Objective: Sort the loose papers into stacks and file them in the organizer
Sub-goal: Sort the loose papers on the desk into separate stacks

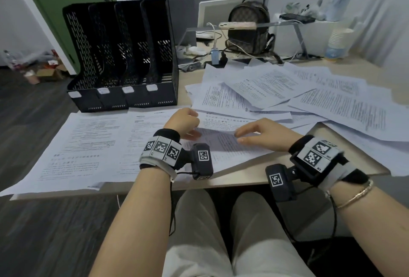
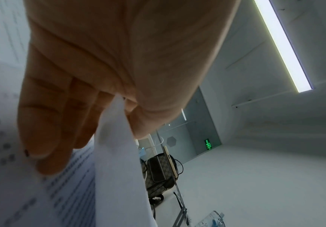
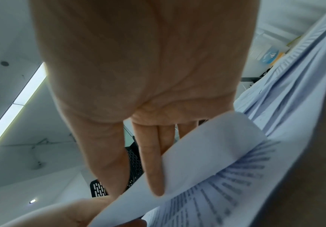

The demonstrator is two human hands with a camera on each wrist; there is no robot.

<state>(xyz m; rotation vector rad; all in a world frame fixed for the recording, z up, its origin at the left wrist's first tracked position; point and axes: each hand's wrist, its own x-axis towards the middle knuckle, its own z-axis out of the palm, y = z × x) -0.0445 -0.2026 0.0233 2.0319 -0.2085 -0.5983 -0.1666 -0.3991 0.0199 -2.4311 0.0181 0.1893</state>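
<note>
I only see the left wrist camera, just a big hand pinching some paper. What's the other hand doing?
Observer: The right hand is on the same sheet, its straight fingers touching the raised edge.
Operator: Is any paper in the organizer yet?
Observer: No paper shows in the black organizer; its four slots look empty in the head view.
Operator: Is there lots left to sort?
Observer: Yes, a loose pile sprawls over the right of the desk, and flat sheets lie in front of the organizer.
</note>
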